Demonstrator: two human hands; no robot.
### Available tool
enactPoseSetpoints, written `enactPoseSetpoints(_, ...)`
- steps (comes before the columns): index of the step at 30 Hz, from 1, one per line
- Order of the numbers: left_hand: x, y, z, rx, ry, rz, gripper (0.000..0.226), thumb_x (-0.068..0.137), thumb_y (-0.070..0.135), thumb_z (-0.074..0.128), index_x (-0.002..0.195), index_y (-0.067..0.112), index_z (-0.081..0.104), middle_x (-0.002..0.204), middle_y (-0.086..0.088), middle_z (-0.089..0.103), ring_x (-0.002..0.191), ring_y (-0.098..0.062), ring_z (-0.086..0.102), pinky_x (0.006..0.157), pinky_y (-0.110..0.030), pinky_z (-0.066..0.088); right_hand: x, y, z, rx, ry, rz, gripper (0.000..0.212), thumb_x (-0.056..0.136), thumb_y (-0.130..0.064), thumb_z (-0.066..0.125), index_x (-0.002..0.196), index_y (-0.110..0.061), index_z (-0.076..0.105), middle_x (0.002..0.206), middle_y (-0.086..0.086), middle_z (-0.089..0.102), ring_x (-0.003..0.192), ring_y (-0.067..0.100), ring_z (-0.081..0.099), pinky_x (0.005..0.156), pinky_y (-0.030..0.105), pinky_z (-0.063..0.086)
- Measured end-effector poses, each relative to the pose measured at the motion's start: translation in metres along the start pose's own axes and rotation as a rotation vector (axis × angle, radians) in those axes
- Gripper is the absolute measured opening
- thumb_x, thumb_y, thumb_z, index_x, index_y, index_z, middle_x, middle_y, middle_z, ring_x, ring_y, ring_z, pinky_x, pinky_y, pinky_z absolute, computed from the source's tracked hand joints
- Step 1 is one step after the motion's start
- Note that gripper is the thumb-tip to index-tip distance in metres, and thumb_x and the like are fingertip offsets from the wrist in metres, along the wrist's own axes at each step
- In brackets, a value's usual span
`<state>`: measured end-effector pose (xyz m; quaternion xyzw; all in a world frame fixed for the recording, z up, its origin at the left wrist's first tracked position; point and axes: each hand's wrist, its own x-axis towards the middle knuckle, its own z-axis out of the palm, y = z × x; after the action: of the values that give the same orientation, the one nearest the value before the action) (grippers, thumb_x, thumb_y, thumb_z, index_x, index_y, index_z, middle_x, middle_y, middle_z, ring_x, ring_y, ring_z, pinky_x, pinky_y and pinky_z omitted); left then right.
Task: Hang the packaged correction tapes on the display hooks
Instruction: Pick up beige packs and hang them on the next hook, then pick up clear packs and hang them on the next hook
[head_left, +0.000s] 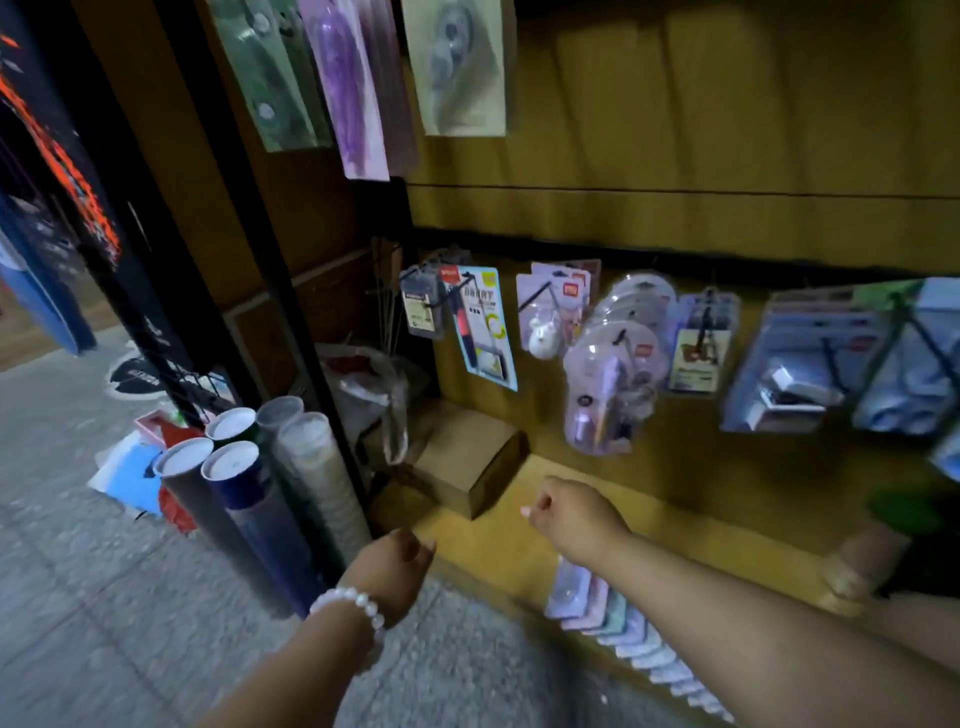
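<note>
A fanned row of packaged correction tapes (613, 618) in pastel cards lies on the low wooden shelf (498, 545), partly hidden under my right forearm. My right hand (576, 514) hovers above the shelf with fingers curled and nothing in it. My left hand (389, 577), with a bead bracelet at the wrist, is lower left, fingers loosely curled and empty. Packaged stationery hangs on display hooks (618, 364) along the yellow back wall. More packaged tapes (462, 67) hang at the top. The view is blurred.
A small cardboard box (467, 462) sits on the shelf against the wall. Several rolled tubes (254, 467) lean by a black post (275, 291) on the left. A plastic bag (369, 384) sits behind them. Papers lie on the grey floor (104, 571).
</note>
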<state>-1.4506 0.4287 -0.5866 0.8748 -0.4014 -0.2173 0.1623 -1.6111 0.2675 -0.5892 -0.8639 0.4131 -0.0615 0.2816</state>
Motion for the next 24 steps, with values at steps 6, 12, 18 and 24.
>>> enactPoseSetpoints(6, 0.017, -0.008, 0.052, -0.001, -0.055, -0.049, 0.037, 0.099, 0.046, 0.043, 0.097, 0.013, 0.06, 0.099, -0.01, 0.07, 0.091, -0.027, 0.067, 0.076, -0.031, 0.049, 0.016, 0.078, 0.012, -0.018, -0.017, 0.263, 0.03, 0.094, -0.043, 0.054, 0.089, -0.013, 0.053, 0.107, 0.016, 0.066, 0.103, 0.034, 0.06, 0.077, 0.032, 0.045)
enactPoseSetpoints(12, 0.033, -0.007, 0.087, 0.086, -0.098, -0.021, 0.037, 0.1, 0.048, 0.039, 0.103, 0.018, 0.061, 0.092, -0.005, 0.069, 0.089, -0.024, 0.063, 0.067, -0.028, 0.038, 0.038, 0.129, 0.029, 0.006, -0.023, 0.462, 0.045, 0.093, -0.046, 0.054, 0.107, -0.004, 0.058, 0.103, 0.018, 0.064, 0.105, 0.039, 0.061, 0.072, 0.032, 0.042)
enactPoseSetpoints(18, 0.058, -0.014, 0.116, -0.015, -0.16, -0.063, 0.032, 0.098, 0.047, 0.042, 0.097, 0.02, 0.059, 0.092, -0.008, 0.071, 0.089, -0.026, 0.065, 0.069, -0.03, 0.043, 0.063, 0.147, 0.054, 0.056, -0.019, 0.624, 0.056, 0.092, -0.051, 0.052, 0.111, 0.001, 0.059, 0.107, 0.022, 0.065, 0.1, 0.039, 0.062, 0.071, 0.031, 0.039)
enactPoseSetpoints(24, 0.077, -0.017, 0.137, -0.016, -0.211, -0.035, 0.033, 0.099, 0.046, 0.041, 0.101, 0.019, 0.059, 0.094, -0.009, 0.07, 0.089, -0.027, 0.064, 0.074, -0.032, 0.047, 0.082, 0.152, 0.084, 0.058, 0.009, 0.711, 0.051, 0.088, -0.058, 0.052, 0.093, -0.008, 0.06, 0.085, 0.017, 0.06, 0.093, 0.038, 0.061, 0.079, 0.037, 0.046)
